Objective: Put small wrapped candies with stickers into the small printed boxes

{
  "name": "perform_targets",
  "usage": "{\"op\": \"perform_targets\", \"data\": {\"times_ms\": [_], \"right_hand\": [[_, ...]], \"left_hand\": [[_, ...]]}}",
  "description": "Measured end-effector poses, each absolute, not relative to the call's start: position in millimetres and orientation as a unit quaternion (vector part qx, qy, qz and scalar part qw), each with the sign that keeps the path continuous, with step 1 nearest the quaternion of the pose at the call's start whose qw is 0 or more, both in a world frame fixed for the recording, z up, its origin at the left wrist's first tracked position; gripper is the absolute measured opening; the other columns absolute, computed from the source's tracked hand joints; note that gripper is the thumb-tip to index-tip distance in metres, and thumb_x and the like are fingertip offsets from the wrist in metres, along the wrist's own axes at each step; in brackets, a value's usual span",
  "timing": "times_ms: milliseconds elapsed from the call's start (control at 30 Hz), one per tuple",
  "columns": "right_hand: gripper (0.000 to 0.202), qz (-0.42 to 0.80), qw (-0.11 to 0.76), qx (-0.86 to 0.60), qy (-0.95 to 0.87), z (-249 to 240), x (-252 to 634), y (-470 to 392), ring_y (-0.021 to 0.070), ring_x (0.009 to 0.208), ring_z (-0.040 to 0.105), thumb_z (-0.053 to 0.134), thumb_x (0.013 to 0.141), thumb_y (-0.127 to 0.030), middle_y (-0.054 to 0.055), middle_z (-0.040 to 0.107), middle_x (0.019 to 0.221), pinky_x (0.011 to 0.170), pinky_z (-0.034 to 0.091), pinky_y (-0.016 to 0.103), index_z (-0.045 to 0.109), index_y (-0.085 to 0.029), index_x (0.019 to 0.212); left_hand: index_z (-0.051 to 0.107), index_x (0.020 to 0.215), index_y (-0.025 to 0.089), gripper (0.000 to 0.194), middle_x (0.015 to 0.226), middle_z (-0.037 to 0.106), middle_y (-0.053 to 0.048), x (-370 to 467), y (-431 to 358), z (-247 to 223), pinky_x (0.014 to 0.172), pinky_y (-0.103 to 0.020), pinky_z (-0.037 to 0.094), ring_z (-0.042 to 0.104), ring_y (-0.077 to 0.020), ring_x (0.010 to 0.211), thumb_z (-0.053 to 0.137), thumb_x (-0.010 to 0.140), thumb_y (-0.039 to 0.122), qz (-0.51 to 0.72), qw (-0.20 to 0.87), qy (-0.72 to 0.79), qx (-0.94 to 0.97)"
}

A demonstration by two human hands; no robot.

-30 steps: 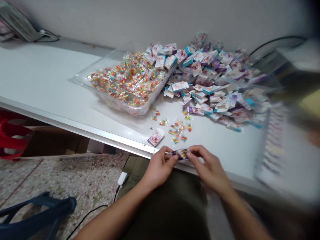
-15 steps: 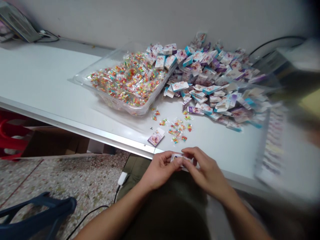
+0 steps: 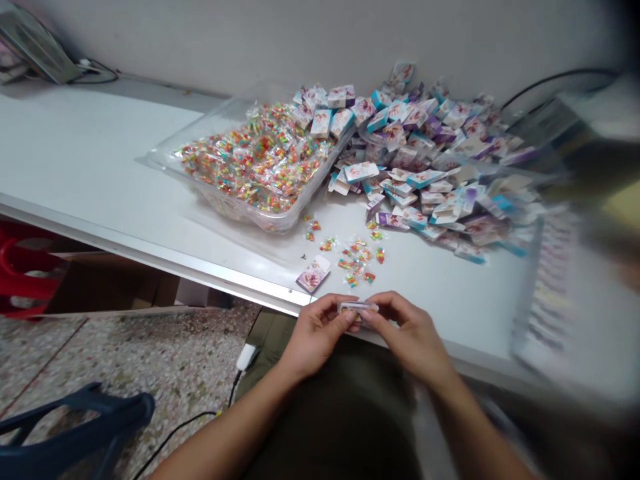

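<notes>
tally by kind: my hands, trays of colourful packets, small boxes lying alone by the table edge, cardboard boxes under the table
Left hand and right hand: 2
Tray of colourful packets: 1
Small purple-and-white box lying alone: 1
Cardboard box below: 1
Total: 5
Not counted: the piled small boxes, which overlap, and the held item, partly hidden.

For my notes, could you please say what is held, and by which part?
A small flat item, by its two ends, between the left hand and the right hand.
</notes>
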State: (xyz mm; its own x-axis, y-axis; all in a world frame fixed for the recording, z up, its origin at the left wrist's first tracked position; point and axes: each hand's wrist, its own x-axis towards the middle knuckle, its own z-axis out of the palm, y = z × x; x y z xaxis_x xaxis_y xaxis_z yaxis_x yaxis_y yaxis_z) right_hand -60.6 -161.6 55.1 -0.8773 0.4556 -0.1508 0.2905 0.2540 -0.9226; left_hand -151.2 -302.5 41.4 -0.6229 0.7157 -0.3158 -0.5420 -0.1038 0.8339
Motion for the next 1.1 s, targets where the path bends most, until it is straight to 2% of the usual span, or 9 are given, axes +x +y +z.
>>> {"op": "perform_targets", "data": {"times_ms": [200, 333, 433, 533, 600, 667, 767, 967, 1100], "right_hand": [[0.028, 0.596, 0.088, -0.259, -0.755, 46.9, -67.3, -168.9, 0.0146, 0.068, 0.060, 0.063, 0.084, -0.047, 0.002, 0.066, 0.076, 0.066, 0.050, 0.028, 0.062, -0.019, 0.085], [0.037, 0.652, 0.049, -0.272, -0.707, 45.4, -67.5, -167.4, 0.0136, 0.062, 0.060, 0.065, 0.080, -0.053, 0.003, 0.068, 0.077, 0.061, 0.053, 0.028, 0.064, -0.018, 0.093], [0.035, 0.651, 0.047, -0.265, -0.710, 45.2, -66.3, -159.1, 0.0128, 0.060, 0.058, 0.065, 0.080, -0.052, 0.001, 0.065, 0.070, 0.060, 0.051, 0.028, 0.066, -0.017, 0.087], [0.033, 0.615, 0.095, -0.293, -0.726, 45.4, -67.6, -148.7, 0.0124, 0.057, 0.056, 0.066, 0.080, -0.050, -0.001, 0.061, 0.063, 0.059, 0.048, 0.026, 0.066, -0.018, 0.087], [0.032, 0.595, 0.118, -0.305, -0.734, 46.5, -70.1, -143.3, 0.0129, 0.057, 0.055, 0.067, 0.079, -0.050, -0.002, 0.059, 0.060, 0.059, 0.047, 0.027, 0.066, -0.018, 0.085], [0.033, 0.586, 0.125, -0.305, -0.740, 48.6, -73.2, -140.5, 0.0136, 0.056, 0.055, 0.066, 0.079, -0.051, -0.002, 0.058, 0.058, 0.058, 0.047, 0.027, 0.066, -0.018, 0.084], [0.033, 0.582, 0.130, -0.301, -0.744, 52.5, -79.1, -140.4, 0.0137, 0.056, 0.054, 0.065, 0.079, -0.051, -0.002, 0.057, 0.057, 0.056, 0.046, 0.027, 0.065, -0.018, 0.082], [0.031, 0.584, 0.194, -0.302, -0.728, 54.3, -97.7, -144.2, 0.0133, 0.054, 0.053, 0.065, 0.079, -0.050, -0.002, 0.057, 0.058, 0.056, 0.046, 0.027, 0.063, -0.019, 0.082], [0.028, 0.529, 0.193, -0.283, -0.777, 50.5, -102.7, -148.7, 0.0146, 0.060, 0.056, 0.060, 0.084, -0.046, 0.001, 0.063, 0.067, 0.060, 0.045, 0.028, 0.063, -0.019, 0.085]], "left_hand": [[0.062, 0.080, 0.014, 0.040, 0.063, 0.066, -0.001, -153.1, -301.5, 40.6, 0.060, -0.028, 0.053, 0.063, -0.0143, 0.057, 0.081, 0.066, 0.045, 0.715, 0.424, 0.553, 0.053], [0.060, 0.081, 0.015, 0.040, 0.064, 0.066, -0.001, -150.9, -301.9, 37.1, 0.059, -0.029, 0.053, 0.063, -0.0153, 0.056, 0.079, 0.067, 0.048, 0.714, 0.412, 0.563, 0.050], [0.062, 0.089, 0.015, 0.037, 0.071, 0.067, -0.003, -156.4, -306.4, 37.4, 0.064, -0.031, 0.053, 0.064, -0.0174, 0.064, 0.070, 0.077, 0.050, 0.664, 0.377, 0.637, 0.108], [0.062, 0.108, 0.017, 0.039, 0.099, 0.068, -0.010, -175.8, -311.7, 38.9, 0.083, -0.038, 0.051, 0.063, -0.0241, 0.092, 0.062, 0.084, 0.048, 0.527, 0.174, 0.803, 0.217], [0.058, 0.118, 0.017, 0.048, 0.117, 0.063, -0.015, -193.1, -312.7, 38.6, 0.093, -0.046, 0.045, 0.055, -0.0312, 0.110, 0.066, 0.081, 0.047, 0.381, 0.045, 0.881, 0.278], [0.056, 0.120, 0.015, 0.052, 0.118, 0.061, -0.018, -207.7, -310.8, 37.0, 0.093, -0.049, 0.043, 0.052, -0.0349, 0.111, 0.070, 0.078, 0.043, 0.254, 0.024, 0.909, 0.329], [0.054, 0.120, 0.016, 0.038, 0.108, 0.063, -0.015, -216.1, -305.6, 34.2, 0.086, -0.046, 0.046, 0.055, -0.0317, 0.102, 0.061, 0.084, 0.026, 0.171, 0.058, 0.910, 0.373], [0.053, 0.119, 0.019, 0.039, 0.107, 0.055, -0.011, -197.4, -301.8, 30.1, 0.083, -0.038, 0.050, 0.057, -0.0234, 0.094, 0.053, 0.080, 0.012, 0.297, 0.092, 0.865, 0.394], [0.044, 0.128, 0.019, 0.051, 0.116, 0.053, -0.012, -184.5, -300.2, 25.4, 0.090, -0.039, 0.049, 0.055, -0.0240, 0.105, 0.052, 0.079, 0.011, 0.377, 0.086, 0.842, 0.375]]}}
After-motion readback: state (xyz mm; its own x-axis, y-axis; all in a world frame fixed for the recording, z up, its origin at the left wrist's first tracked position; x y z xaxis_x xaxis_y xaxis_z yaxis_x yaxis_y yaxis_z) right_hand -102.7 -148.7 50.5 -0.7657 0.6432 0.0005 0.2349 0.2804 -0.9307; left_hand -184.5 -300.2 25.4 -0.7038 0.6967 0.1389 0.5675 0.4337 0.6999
